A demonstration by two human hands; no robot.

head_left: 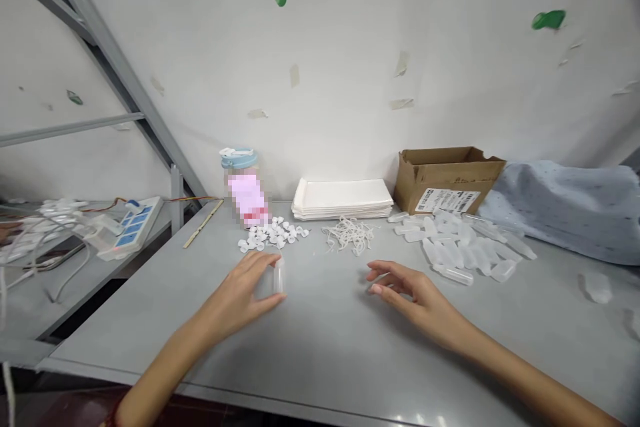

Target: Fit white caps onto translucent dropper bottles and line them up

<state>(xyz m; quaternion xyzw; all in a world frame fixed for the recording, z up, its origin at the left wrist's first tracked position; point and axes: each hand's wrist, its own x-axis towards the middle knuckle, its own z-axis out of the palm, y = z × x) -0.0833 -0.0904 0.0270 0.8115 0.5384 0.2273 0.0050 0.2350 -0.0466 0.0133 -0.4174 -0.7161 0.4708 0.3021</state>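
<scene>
My left hand is left of centre over the grey table. A small clear plastic bottle spans the gap between its fingertips and thumb, which touch its two ends. My right hand hovers to the right of centre with curved fingers, thumb apart, and nothing in it. Beyond the left hand lies a heap of small white caps. Thin white strings or cords lie in a tangle farther back, between the hands. Several translucent plastic bottles are piled beyond the right hand.
A stack of white paper trays or sheets and an open cardboard box stand by the wall. A blue-lidded container, blurred below, is left of them. Bluish cloth lies right. A power strip and cables occupy the left table.
</scene>
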